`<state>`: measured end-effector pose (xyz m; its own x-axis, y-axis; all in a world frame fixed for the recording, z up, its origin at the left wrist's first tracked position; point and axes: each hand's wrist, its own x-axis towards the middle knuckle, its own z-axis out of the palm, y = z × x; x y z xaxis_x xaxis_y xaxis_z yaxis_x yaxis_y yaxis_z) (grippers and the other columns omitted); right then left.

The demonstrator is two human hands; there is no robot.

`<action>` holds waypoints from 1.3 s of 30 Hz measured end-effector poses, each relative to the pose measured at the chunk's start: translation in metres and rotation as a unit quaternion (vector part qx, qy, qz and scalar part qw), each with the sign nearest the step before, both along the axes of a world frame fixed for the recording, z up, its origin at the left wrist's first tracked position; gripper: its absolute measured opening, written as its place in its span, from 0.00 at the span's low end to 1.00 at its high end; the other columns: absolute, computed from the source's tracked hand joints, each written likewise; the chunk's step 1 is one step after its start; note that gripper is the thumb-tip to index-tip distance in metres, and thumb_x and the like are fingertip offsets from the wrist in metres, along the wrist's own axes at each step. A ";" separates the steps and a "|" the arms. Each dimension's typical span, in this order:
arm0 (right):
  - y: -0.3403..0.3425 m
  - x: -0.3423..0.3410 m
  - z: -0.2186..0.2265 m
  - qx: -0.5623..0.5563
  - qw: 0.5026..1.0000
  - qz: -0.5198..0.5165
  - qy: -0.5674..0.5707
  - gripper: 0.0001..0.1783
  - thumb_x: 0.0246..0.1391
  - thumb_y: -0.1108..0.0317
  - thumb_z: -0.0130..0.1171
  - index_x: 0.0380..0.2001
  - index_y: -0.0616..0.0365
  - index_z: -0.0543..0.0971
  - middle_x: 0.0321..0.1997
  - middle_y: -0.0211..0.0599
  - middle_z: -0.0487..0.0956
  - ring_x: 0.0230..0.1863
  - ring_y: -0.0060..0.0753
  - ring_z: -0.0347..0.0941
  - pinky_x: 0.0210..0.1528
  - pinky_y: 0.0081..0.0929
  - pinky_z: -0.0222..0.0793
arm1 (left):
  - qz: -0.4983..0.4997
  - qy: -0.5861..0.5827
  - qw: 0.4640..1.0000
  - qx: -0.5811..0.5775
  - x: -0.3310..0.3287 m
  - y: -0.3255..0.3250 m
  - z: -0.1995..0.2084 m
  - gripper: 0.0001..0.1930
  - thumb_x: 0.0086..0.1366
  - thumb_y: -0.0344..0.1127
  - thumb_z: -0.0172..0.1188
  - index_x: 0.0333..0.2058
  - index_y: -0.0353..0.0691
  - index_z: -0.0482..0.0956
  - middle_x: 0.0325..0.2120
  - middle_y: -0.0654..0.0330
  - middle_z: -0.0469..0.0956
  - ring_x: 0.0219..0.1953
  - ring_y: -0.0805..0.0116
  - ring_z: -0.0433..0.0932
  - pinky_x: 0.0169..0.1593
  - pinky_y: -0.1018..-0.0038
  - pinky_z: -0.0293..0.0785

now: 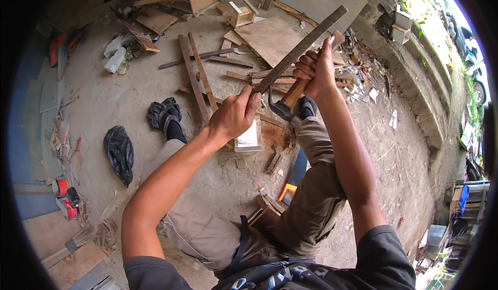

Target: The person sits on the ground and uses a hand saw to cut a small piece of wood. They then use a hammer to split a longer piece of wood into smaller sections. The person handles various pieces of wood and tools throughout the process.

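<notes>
My left hand (236,115) is closed around the lower end of a long dark wooden strip (306,46), which slants up and away to the right. In my right hand (317,72) is a claw hammer (296,92), gripped by its wooden handle with the dark metal head hanging down. The hammer head is close beside the strip's lower end; I cannot tell whether they touch. Below my hands, between my feet, a small wooden box (249,137) with a white top rests on the ground. A handsaw (296,173) with an orange and yellow handle lies by my right leg.
Loose wooden strips (194,77) and a plywood sheet (267,40) lie ahead. A black plastic bag (119,155) lies left of my leg, near red tape rolls (61,187). Concrete steps (410,77) edge the right side. A short wood offcut (273,163) lies near the saw.
</notes>
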<state>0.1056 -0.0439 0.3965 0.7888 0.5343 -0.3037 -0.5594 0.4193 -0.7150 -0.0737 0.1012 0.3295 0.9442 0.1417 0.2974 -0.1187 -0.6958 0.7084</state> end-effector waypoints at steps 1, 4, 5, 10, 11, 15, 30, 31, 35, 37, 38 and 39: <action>0.000 0.000 0.000 -0.003 1.000 0.003 -0.001 0.35 0.58 0.26 0.38 0.15 0.43 0.53 0.13 0.18 0.47 0.11 0.18 0.41 0.15 0.21 0.42 | 0.001 0.009 1.000 0.003 0.000 0.001 0.000 0.19 0.75 0.44 0.40 0.36 0.31 0.68 0.09 0.48 0.69 0.14 0.49 0.75 0.17 0.60 0.64; 0.000 0.001 0.002 -0.009 1.000 0.003 0.001 0.35 0.57 0.25 0.38 0.15 0.43 0.53 0.13 0.17 0.47 0.11 0.17 0.41 0.14 0.20 0.41 | -0.005 0.009 1.000 0.004 0.000 0.002 0.005 0.18 0.75 0.43 0.42 0.37 0.30 0.69 0.10 0.46 0.69 0.14 0.50 0.75 0.19 0.62 0.63; 0.001 0.001 0.003 -0.009 1.000 -0.002 0.004 0.35 0.57 0.25 0.39 0.14 0.42 0.54 0.12 0.17 0.47 0.10 0.17 0.40 0.13 0.19 0.40 | -0.008 0.005 1.000 0.003 0.001 0.002 0.007 0.19 0.75 0.43 0.42 0.37 0.29 0.69 0.10 0.46 0.70 0.15 0.50 0.76 0.19 0.62 0.64; 0.003 0.006 0.001 -0.016 1.000 -0.001 0.014 0.35 0.57 0.25 0.39 0.15 0.43 0.54 0.12 0.16 0.47 0.09 0.16 0.41 0.13 0.19 0.41 | -0.008 0.039 0.999 -0.008 0.004 0.005 0.013 0.21 0.74 0.45 0.42 0.39 0.29 0.70 0.12 0.45 0.71 0.17 0.51 0.77 0.22 0.61 0.66; 0.003 0.010 -0.002 -0.017 1.000 0.004 0.014 0.35 0.57 0.25 0.39 0.15 0.43 0.55 0.12 0.16 0.47 0.10 0.16 0.41 0.14 0.19 0.42 | -0.007 0.044 0.999 -0.012 0.005 0.006 0.013 0.21 0.74 0.46 0.42 0.39 0.29 0.71 0.13 0.44 0.72 0.18 0.51 0.78 0.23 0.61 0.67; 0.014 0.007 -0.009 -0.005 0.998 0.032 0.060 0.37 0.52 0.22 0.42 0.16 0.45 0.56 0.12 0.17 0.49 0.11 0.16 0.44 0.15 0.19 0.45 | 0.018 0.040 0.997 -0.056 0.003 0.015 -0.003 0.23 0.74 0.50 0.41 0.37 0.32 0.71 0.13 0.49 0.73 0.17 0.57 0.76 0.23 0.62 0.67; 0.009 -0.007 0.006 -0.001 0.976 -0.095 -0.197 0.12 0.66 0.56 0.52 0.38 0.54 0.70 0.26 0.24 0.63 0.24 0.19 0.58 0.27 0.19 0.56 | 0.022 0.216 0.962 -0.164 0.015 -0.003 -0.002 0.28 0.73 0.56 0.41 0.28 0.35 0.71 0.13 0.61 0.69 0.17 0.68 0.71 0.25 0.67 0.67; 0.006 -0.004 0.002 0.013 0.978 -0.072 -0.197 0.12 0.66 0.57 0.52 0.38 0.54 0.70 0.25 0.25 0.64 0.23 0.19 0.58 0.26 0.20 0.57 | 0.006 0.269 0.945 -0.186 0.014 -0.003 0.005 0.27 0.73 0.56 0.41 0.28 0.35 0.71 0.12 0.62 0.67 0.15 0.69 0.70 0.23 0.68 0.67; 0.002 -0.004 -0.004 0.026 0.984 -0.013 -0.173 0.20 0.63 0.48 0.54 0.36 0.54 0.67 0.23 0.24 0.61 0.23 0.18 0.57 0.25 0.20 0.56 | -0.022 0.301 0.922 -0.242 0.011 -0.001 -0.004 0.26 0.74 0.54 0.39 0.28 0.37 0.69 0.11 0.67 0.63 0.13 0.74 0.67 0.19 0.72 0.65; 0.000 -0.009 -0.002 0.021 0.991 -0.021 -0.129 0.26 0.61 0.41 0.55 0.36 0.54 0.67 0.23 0.24 0.60 0.23 0.18 0.57 0.25 0.19 0.55 | -0.005 0.285 0.928 -0.239 0.009 -0.001 -0.007 0.26 0.72 0.56 0.44 0.32 0.35 0.71 0.12 0.66 0.64 0.13 0.76 0.67 0.18 0.74 0.64; 0.000 -0.004 -0.005 0.008 0.991 -0.017 -0.134 0.33 0.57 0.31 0.51 0.33 0.55 0.65 0.22 0.24 0.59 0.23 0.20 0.56 0.27 0.21 0.56 | 0.005 0.281 0.931 -0.232 0.009 -0.001 -0.008 0.26 0.71 0.57 0.46 0.33 0.35 0.72 0.12 0.66 0.65 0.13 0.76 0.67 0.18 0.74 0.64; -0.001 -0.004 -0.005 0.019 0.992 -0.014 -0.128 0.34 0.57 0.30 0.49 0.32 0.54 0.65 0.23 0.25 0.59 0.23 0.21 0.56 0.28 0.22 0.57 | 0.011 0.277 0.935 -0.224 0.008 -0.002 -0.007 0.27 0.70 0.58 0.48 0.35 0.34 0.72 0.12 0.66 0.65 0.13 0.76 0.67 0.18 0.74 0.64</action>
